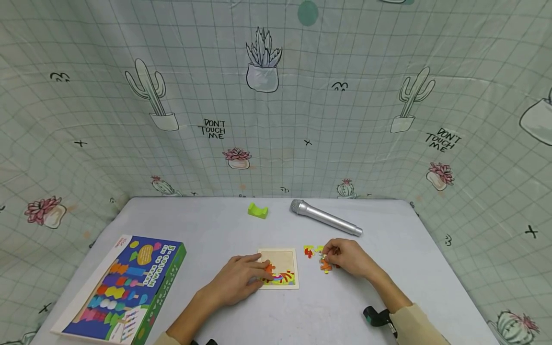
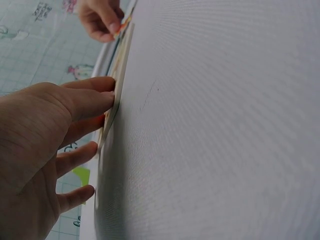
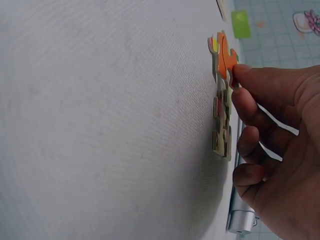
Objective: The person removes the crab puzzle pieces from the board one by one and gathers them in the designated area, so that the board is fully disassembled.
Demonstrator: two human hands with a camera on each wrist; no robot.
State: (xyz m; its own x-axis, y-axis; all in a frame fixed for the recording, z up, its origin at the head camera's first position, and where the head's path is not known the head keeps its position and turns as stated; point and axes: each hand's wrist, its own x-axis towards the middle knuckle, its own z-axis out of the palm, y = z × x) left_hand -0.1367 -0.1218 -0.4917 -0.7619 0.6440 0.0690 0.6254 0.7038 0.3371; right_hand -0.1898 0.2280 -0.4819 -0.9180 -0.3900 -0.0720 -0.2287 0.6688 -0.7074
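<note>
My left hand [image 1: 236,279] rests on a small square wooden puzzle board [image 1: 278,258], its fingers spread over the left side. Joined pieces with orange, red and yellow print [image 1: 285,277] fill the board's lower part; bare wood shows above. Right of the board, my right hand [image 1: 351,256] pinches an orange puzzle piece [image 3: 226,57] between thumb and index finger, the other fingers curled loosely. In the right wrist view the piece is tilted up above other loose puzzle pieces [image 3: 220,145]. A red and yellow piece [image 1: 308,251] lies left of this hand, which partly hides others.
A silver microphone [image 1: 327,218] lies behind the right hand. Behind the board stands a green curved block [image 1: 258,211]. A large blue and green toy box [image 1: 125,287] lies at the table's left. A patterned curtain [image 1: 276,158] hangs at the back and sides.
</note>
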